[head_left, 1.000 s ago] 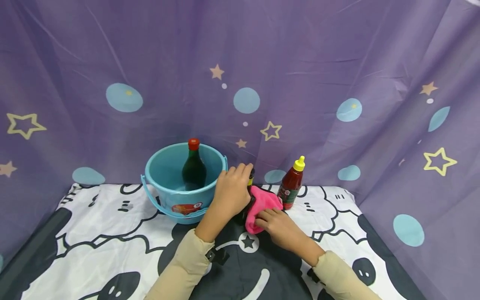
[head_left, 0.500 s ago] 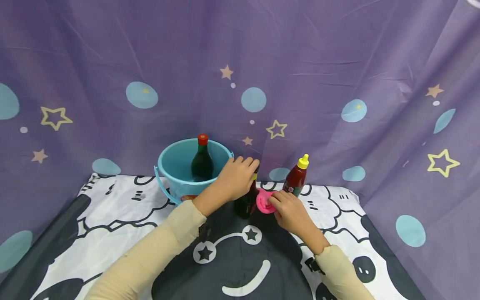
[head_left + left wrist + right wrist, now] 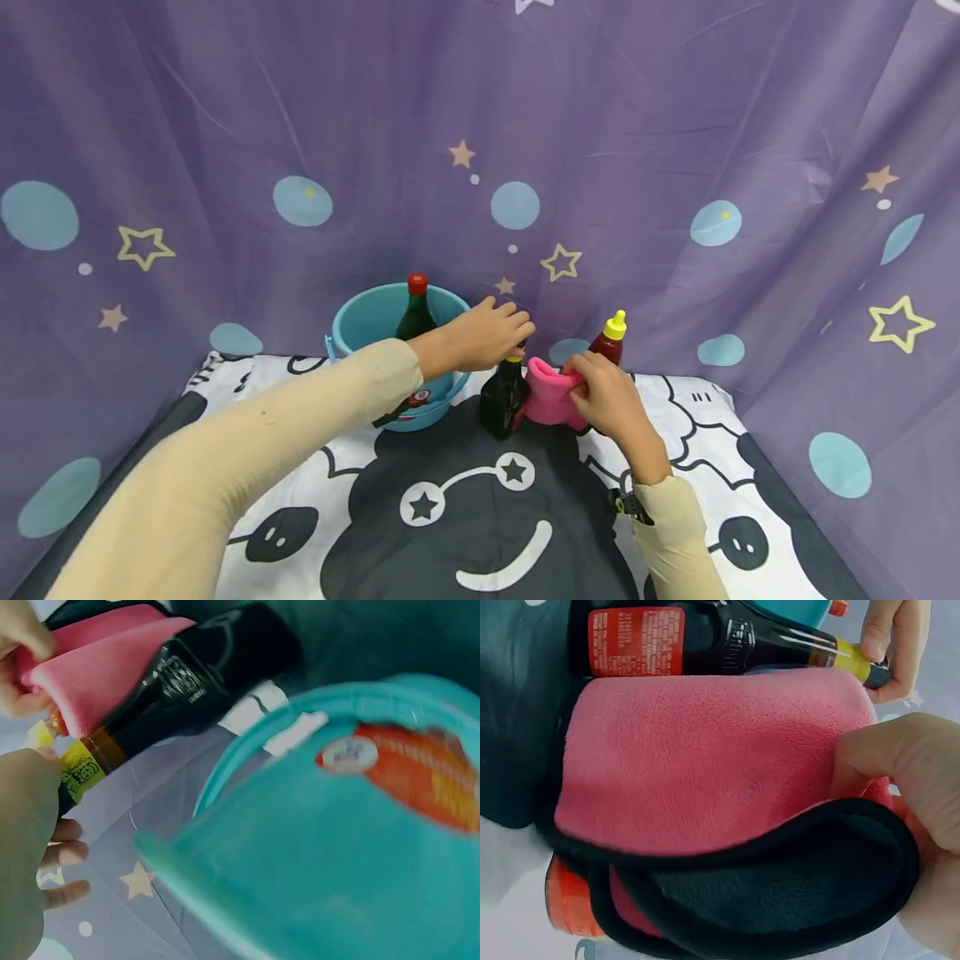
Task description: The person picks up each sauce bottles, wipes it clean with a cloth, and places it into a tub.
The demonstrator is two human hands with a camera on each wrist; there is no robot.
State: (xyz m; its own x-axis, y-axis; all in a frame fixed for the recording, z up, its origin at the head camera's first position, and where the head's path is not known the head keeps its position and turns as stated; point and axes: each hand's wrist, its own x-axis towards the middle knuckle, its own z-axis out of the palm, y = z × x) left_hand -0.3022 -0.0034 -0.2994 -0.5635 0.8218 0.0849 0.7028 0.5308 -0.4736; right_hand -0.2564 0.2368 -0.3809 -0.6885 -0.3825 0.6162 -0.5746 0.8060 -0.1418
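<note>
A dark glass sauce bottle [image 3: 501,402] with a yellow neck label stands on the table cover. My left hand [image 3: 489,335] pinches it at the cap; the right wrist view shows thumb and finger there on the cap [image 3: 879,673]. Against the bottle's right side is a folded pink cloth [image 3: 550,398] with black edging and a dark reverse side. My right hand [image 3: 606,393] pinches this cloth near its upper edge, thumb on the pink face. Behind the right hand, a red sauce bottle [image 3: 606,347] with a yellow nozzle cap is partly hidden.
Left of the dark bottle stands a light blue bucket [image 3: 351,327], partly covered by my left arm. Inside it is a green bottle [image 3: 417,317] with a red cap. A purple curtain [image 3: 630,167] hangs behind the table, which has a sheep-print cover [image 3: 375,533].
The pink cloth has gone from lying loosely in front to standing folded beside the dark bottle. My left forearm has swung lower across the bucket, the hand staying at the bottle's top.
</note>
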